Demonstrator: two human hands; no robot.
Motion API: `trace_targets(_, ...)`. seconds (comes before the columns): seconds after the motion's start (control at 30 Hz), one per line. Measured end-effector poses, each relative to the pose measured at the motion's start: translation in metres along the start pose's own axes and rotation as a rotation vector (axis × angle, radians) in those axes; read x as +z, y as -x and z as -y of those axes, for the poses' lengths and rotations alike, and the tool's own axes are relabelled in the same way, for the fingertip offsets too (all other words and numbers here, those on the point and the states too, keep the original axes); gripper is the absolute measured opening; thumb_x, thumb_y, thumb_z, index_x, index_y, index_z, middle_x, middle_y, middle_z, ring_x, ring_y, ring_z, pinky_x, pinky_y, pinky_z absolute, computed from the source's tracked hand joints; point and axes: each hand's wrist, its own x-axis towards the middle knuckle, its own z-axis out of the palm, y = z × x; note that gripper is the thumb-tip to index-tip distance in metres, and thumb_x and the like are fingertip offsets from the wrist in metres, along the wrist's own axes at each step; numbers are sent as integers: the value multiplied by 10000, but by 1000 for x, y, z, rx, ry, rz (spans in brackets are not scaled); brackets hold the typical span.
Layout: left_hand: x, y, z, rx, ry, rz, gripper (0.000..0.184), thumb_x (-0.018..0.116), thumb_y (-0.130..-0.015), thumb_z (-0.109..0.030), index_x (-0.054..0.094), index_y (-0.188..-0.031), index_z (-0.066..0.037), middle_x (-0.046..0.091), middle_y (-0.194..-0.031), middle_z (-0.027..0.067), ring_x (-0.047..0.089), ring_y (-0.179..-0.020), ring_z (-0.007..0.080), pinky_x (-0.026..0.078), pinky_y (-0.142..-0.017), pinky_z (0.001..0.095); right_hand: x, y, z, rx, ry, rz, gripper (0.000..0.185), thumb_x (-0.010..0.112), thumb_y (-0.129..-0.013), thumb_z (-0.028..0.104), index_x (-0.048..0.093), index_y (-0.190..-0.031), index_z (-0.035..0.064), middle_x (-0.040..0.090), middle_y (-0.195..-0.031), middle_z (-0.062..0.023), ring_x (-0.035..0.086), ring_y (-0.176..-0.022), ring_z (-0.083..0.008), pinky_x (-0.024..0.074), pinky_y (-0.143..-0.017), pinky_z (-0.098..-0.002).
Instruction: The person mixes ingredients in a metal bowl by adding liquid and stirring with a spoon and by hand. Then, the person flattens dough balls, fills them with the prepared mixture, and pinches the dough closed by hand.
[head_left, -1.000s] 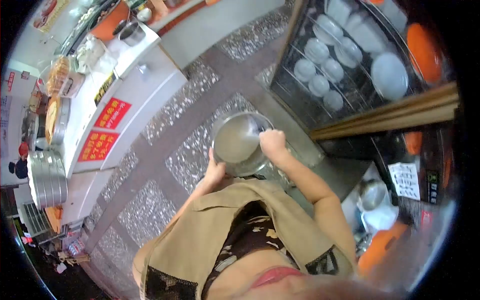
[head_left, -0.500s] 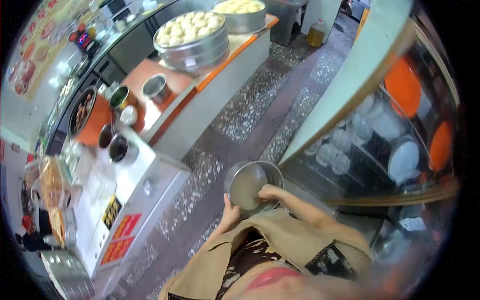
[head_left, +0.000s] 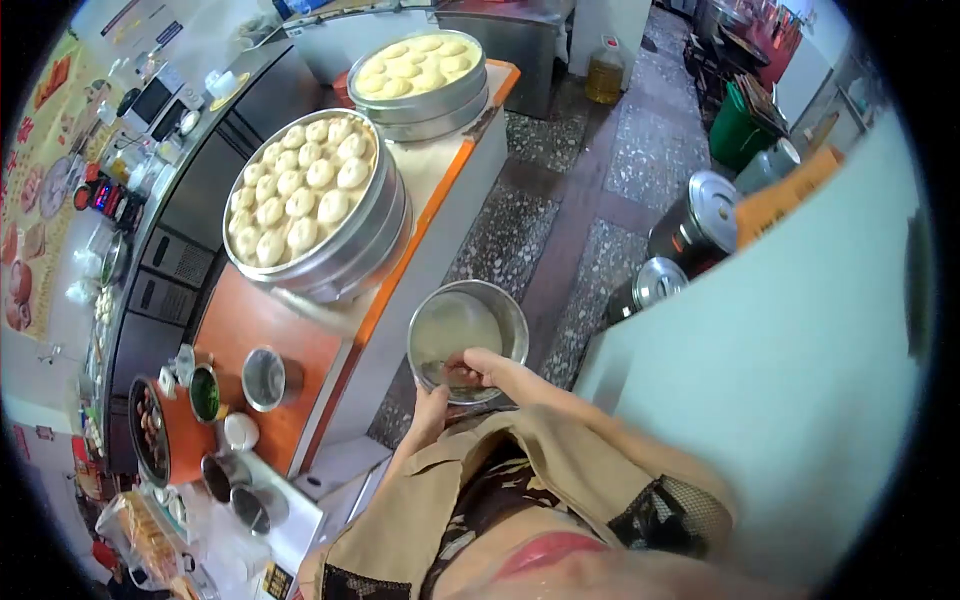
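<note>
A round metal pot (head_left: 516, 330) with cloudy, pale liquid (head_left: 455, 325) in it is held in front of my body. My left hand (head_left: 430, 408) grips its near left rim, the thumb over the edge and the other fingers hidden beneath. Inside the pot, close to the near wall, is my right hand (head_left: 480, 367). Its fingers are curled and point down towards the liquid; whatever they hold is hidden.
To the left runs a counter with an orange edge (head_left: 440, 200), bearing a steamer of buns (head_left: 400, 235), a steamer of yellow dough pieces (head_left: 455, 110) and a metal container (head_left: 270, 380). A pale partition (head_left: 760, 400) stands on the right. Lidded pots (head_left: 700, 215) sit beyond it.
My view has moved forward, up alongside the steamers; the glass cabinet on the right has gone from sight. Within the pot my right hand has shifted from the right side to the near side.
</note>
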Motion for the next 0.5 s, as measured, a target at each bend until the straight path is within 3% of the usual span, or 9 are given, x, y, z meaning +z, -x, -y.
trace_targets(0.03, 8, -32, -13, 16, 36, 94, 493, 354, -777, 42, 322, -1261, -44, 508, -1119, 145, 600, -909, 292, 566, -695, 437, -23, -16, 26, 23, -98, 97, 128, 538, -809, 161, 551, -710, 80, 318, -492, 58, 242, -359, -57, 165, -336, -211)
trace_targets(0.07, 29, -55, -40, -81, 59, 61, 486, 355, -781, 45, 335, -1260, -41, 509, -1119, 146, 599, -921, 292, 564, -708, 439, -43, -25, 57, 11, -167, 32, 106, 507, -831, 150, 552, -786, 65, 290, -502, 67, 220, -365, -46, 158, -341, -209)
trace_targets(0.13, 74, -100, -93, -109, 5, 54, 519, 362, -788, 50, 300, -1293, -52, 498, -1138, 151, 598, -934, 290, 567, -697, 429, -80, -11, 122, -68, -174, -47, 116, 490, -846, 145, 552, -793, 62, 300, -514, 62, 214, -374, -48, 155, -350, -214)
trace_targets(0.2, 97, -179, -105, -129, -92, 288, 579, 367, -834, 6, 153, -1342, -172, 442, -1196, 154, 583, -956, 308, 574, -667, 424, -125, 6, 172, -148, -295, -100, 118, 472, -860, 137, 546, -821, 54, 317, -522, 56, 229, -384, -55, 174, -368, -220)
trace_targets(0.33, 192, -273, -174, -150, -238, 465, 578, 417, -852, -62, 132, -1338, -193, 425, -1205, 148, 542, -1004, 297, 567, -605, 399, -205, 55, 253, -459, -458, -256, 173, 481, -856, 154, 573, -848, 9, 382, -514, 10, 275, -391, -96, 207, -403, -254)
trace_targets(0.4, 238, -331, -196, -171, -395, 592, 593, 442, -851, -67, 131, -1345, -170, 419, -1234, 143, 531, -1013, 293, 559, -587, 373, -239, 75, 287, -625, -329, -620, 222, 494, -857, 177, 592, -842, -23, 456, -543, -10, 379, -418, -114, 287, -419, -264)
trace_targets(0.47, 290, -381, -211, -162, -402, 625, 611, 461, -859, -85, 120, -1361, -150, 431, -1234, 137, 533, -1012, 283, 552, -573, 356, -289, 65, 310, -767, 223, -1007, 243, 519, -842, 197, 609, -844, -28, 563, -595, -86, 522, -487, -201, 397, -482, -325)
trace_targets(0.5, 309, -414, -204, -199, -359, 618, 612, 469, -851, -70, 150, -1369, -130, 452, -1219, 134, 533, -1022, 273, 555, -603, 363, -308, 70, 329, -737, 507, -1153, 216, 537, -815, 205, 626, -845, 10, 611, -668, -159, 608, -614, -300, 451, -575, -391)
